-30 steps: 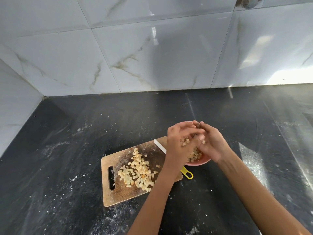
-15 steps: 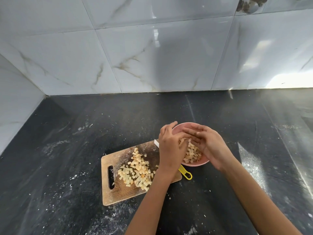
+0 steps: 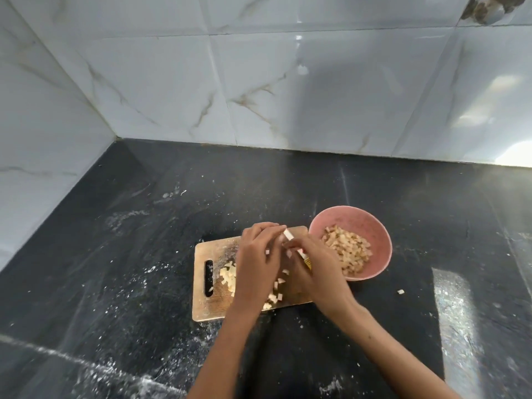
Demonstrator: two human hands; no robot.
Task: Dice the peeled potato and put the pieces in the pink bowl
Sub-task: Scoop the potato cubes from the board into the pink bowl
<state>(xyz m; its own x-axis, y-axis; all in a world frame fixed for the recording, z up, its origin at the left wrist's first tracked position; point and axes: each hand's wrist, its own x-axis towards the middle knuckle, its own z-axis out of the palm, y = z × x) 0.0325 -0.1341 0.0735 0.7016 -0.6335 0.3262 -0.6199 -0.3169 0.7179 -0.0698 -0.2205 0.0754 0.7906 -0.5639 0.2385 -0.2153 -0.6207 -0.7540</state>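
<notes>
1. The black counter carries a wooden cutting board, with the pink bowl standing just beside the board's right end.
2. Both hands have left the bowl, where they were dropping a load half a second ago, and now sit low over the board. I judge one transfer finished and the next scoop about to begin.
3. The left hand hovers over the middle of the board, fingers bent loosely toward the pile. Whether they hold anything cannot be told.
4. The right hand lies just beside it, fingertips almost meeting the left's. Its fingers also look loosely curved, with no clear grip.
5. A white-bladed knife (yellow at the handle) pokes out between the fingertips of both hands and runs under the right hand.
6. Remaining potato dice lie under and left of the left fingers. The moved dice fill the bowl, right of the right fingers.
7. One stray cube lies on the counter, well right of both hands.
</notes>
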